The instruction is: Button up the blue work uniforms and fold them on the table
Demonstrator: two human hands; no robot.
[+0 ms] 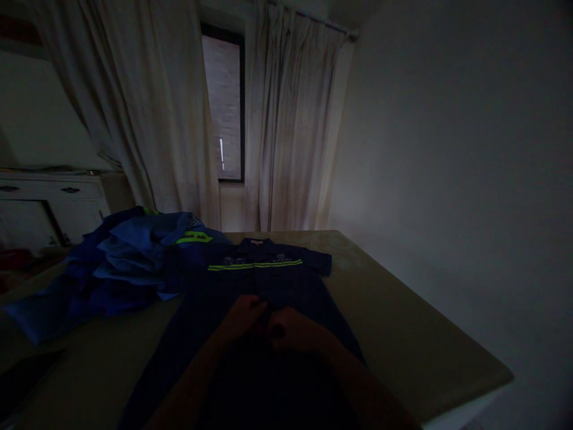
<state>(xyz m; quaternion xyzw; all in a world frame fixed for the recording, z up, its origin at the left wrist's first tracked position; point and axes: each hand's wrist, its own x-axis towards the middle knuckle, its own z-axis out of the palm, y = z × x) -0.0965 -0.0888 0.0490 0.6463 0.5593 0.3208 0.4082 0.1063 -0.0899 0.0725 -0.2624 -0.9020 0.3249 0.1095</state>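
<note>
A dark navy work shirt with a bright yellow-green chest stripe lies flat and face up on the table, collar away from me. My left hand and my right hand meet at the shirt's front opening, fingers curled and pinched onto the cloth around the middle of the placket. The room is very dim, so the fingertips and what they pinch are hard to make out.
A heap of brighter blue garments with yellow-green stripes lies at the table's left. Behind it hang pale curtains around a window. A white cabinet stands at the far left, a bare wall at the right.
</note>
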